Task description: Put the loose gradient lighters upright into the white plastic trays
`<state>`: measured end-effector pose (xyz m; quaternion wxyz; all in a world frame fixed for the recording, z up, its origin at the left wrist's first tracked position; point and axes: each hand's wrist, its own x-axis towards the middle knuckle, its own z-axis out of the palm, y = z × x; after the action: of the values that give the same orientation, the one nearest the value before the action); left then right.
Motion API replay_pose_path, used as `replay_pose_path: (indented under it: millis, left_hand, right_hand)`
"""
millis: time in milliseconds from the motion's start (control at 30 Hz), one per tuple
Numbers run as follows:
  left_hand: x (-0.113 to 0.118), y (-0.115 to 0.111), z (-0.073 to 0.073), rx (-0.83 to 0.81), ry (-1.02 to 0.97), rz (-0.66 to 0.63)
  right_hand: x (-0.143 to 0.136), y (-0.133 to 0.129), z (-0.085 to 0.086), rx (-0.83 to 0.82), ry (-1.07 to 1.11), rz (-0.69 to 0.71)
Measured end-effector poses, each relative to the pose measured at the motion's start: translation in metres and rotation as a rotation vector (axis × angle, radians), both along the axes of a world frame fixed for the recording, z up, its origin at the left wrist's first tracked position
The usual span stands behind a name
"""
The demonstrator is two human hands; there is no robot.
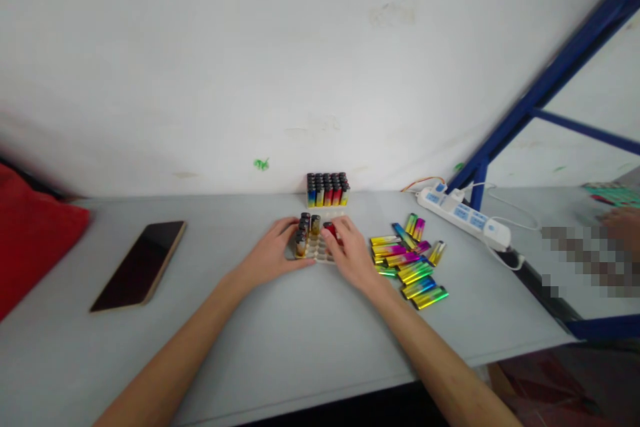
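Note:
A pale tray (pixel 314 255) with round holes lies on the table in front of me. Several black-topped lighters (pixel 301 245) stand upright along its left side, and one more (pixel 315 224) stands near its back. My left hand (pixel 275 250) is curled round the tray's left end, its thumb along the front edge. Between the thumb and fingers of my right hand (pixel 353 250) is a red lighter (pixel 329 228), held over the tray; its lower end is hard to make out. Loose shiny gradient-coloured lighters (pixel 403 257) lie in a pile to the right of this hand.
A full block of upright lighters (pixel 327 190) stands by the wall. A phone (pixel 143 267) and red cloth (pixel 35 240) lie left. At right are a white power strip (pixel 463 217) with cables and a blue metal frame (pixel 530 107). Another person's hand (pixel 623 227) shows beyond it.

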<state>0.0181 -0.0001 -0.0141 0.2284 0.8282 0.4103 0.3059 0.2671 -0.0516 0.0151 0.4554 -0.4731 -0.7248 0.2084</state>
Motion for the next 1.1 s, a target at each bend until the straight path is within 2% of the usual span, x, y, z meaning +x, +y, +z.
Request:
replay_pose_path:
  millis: [100,267,400,533,667,733,833,1033,1100]
  left_hand:
    - [0.000,-0.001,0.000,0.002,-0.014,-0.015]
    - [0.000,-0.002,-0.002,0.012,-0.014,-0.017]
    - [0.000,-0.003,-0.002,0.012,0.017,-0.016]
    - [0.000,-0.002,-0.003,0.030,0.018,-0.019]
    - [-0.003,0.002,-0.009,0.054,0.011,0.004]
    - [-0.004,0.005,-0.011,0.066,0.008,-0.007]
    - [-0.006,0.007,-0.013,0.067,0.021,-0.007]
    - [-0.006,0.008,-0.011,0.075,0.050,-0.011]
    - [-0.006,0.009,-0.012,0.090,0.050,-0.009]
  right_hand:
    - [0.006,0.009,-0.003,0.046,-0.143,0.028]
    - [0.005,0.024,-0.003,-0.066,-0.285,-0.030]
    - [-0.006,0.019,0.008,-0.164,-0.524,-0.014]
    - [-0.016,0.012,0.022,-0.142,-0.793,-0.104]
    - [-0.015,0.009,0.031,-0.195,-0.831,-0.084]
    - [-0.005,0.006,0.033,-0.176,-0.769,-0.094]
    - [0.027,-0.004,0.033,-0.165,-0.677,-0.172]
    - [0.115,-0.017,0.024,-0.295,-0.708,-0.500]
    - [0.133,-0.014,0.020,-0.347,-0.723,-0.539]
